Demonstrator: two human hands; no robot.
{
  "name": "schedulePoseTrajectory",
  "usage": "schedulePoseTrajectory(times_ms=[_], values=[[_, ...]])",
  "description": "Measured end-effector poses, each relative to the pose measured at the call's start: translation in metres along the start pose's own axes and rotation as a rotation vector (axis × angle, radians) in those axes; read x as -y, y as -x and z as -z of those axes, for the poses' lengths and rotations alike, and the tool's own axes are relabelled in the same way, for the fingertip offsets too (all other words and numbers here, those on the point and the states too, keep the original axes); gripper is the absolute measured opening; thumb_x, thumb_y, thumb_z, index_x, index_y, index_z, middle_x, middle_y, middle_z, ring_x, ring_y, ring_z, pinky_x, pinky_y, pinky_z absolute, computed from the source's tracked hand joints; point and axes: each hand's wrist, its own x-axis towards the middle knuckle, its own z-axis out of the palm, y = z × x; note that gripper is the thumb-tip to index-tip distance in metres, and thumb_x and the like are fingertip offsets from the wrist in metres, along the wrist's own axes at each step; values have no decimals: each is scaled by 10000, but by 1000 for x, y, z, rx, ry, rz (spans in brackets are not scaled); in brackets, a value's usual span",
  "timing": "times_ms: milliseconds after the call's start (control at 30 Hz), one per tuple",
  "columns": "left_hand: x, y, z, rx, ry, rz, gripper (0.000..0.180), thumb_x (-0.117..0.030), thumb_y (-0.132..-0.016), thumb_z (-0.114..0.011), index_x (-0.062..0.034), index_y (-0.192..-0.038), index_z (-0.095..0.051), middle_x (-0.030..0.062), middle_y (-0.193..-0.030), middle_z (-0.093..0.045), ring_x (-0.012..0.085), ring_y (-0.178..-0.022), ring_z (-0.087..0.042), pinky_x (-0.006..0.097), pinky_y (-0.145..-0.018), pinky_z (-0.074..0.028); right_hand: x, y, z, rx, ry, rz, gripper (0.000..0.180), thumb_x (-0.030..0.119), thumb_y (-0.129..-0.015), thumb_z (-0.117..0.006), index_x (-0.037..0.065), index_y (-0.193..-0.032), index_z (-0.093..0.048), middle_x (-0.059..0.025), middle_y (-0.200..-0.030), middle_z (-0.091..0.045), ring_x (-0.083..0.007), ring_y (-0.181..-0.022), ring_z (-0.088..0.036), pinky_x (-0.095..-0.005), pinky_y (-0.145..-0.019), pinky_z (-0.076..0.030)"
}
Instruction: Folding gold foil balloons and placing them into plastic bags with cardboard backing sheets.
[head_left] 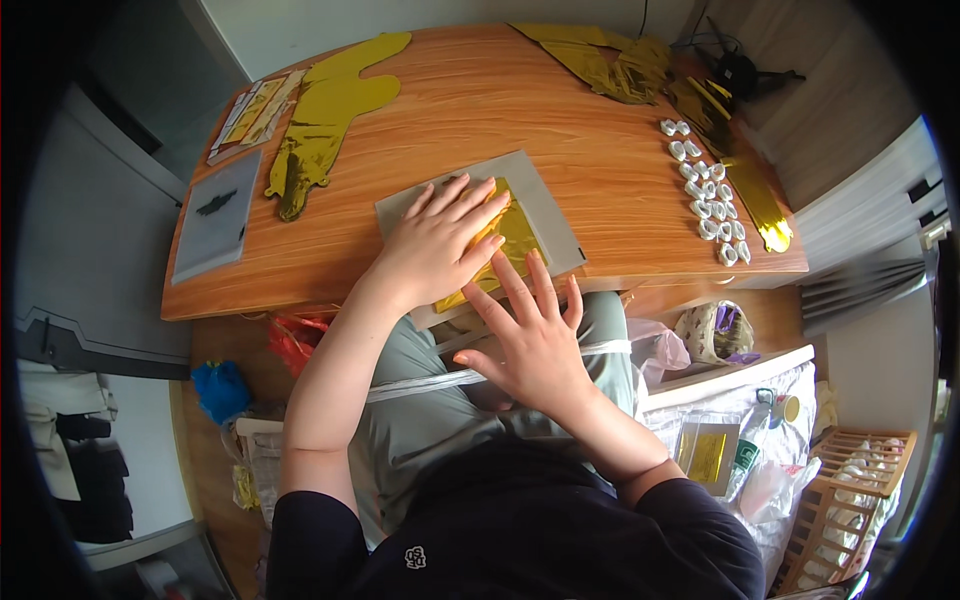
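Note:
A folded gold foil piece (520, 235) lies on a flat grey sheet or bag (545, 190) at the table's near edge. My left hand (440, 240) rests flat across the foil, its fingers stretched out and covering much of it. Just nearer to me, my right hand (535, 345) has its fingers spread, with the fingertips at the foil's near right part. Whether those fingertips press on the foil I cannot tell. Neither hand grips anything.
Flat gold foil balloons lie at the table's far left (345, 95) and far right (610, 65). A clear plastic bag (215, 220) and printed packets (255, 110) are at left. Several small white rolls (710, 190) line the right side. A wooden rack (840, 490) stands lower right.

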Motion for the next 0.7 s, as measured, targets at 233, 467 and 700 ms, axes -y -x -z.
schedulePoseTrajectory(times_ms=[233,467,700], values=[[-1,-1,0,4,-46,3,643,-512,-973,-520,-178,-1515,-429,93,-1584,-384,335,-1478,-311,546,-1203,-229,-17,16,15,-100,-382,25,476,331,-819,-763,134,-1244,-681,-100,-1317,-612,-320,-1293,-519,-487,-1090,-350],[0,-3,3,51,-52,-2,800,-600,-885,-601,-176,-1533,-401,98,-1601,-355,327,-1498,-272,545,-1213,-211,-35,2,4,-177,-92,19,428,294,-853,-740,97,-1222,-650,-70,-1318,-631,-290,-1286,-550,-490,-1099,-339],[19,-14,9,144,0,-4,976,-626,-783,-705,-173,-1566,-340,99,-1642,-266,304,-1531,-182,490,-1248,-140,-46,4,-6,-149,-82,46,408,267,-872,-726,118,-1243,-646,-38,-1378,-612,-239,-1337,-524,-475,-1145,-249]])
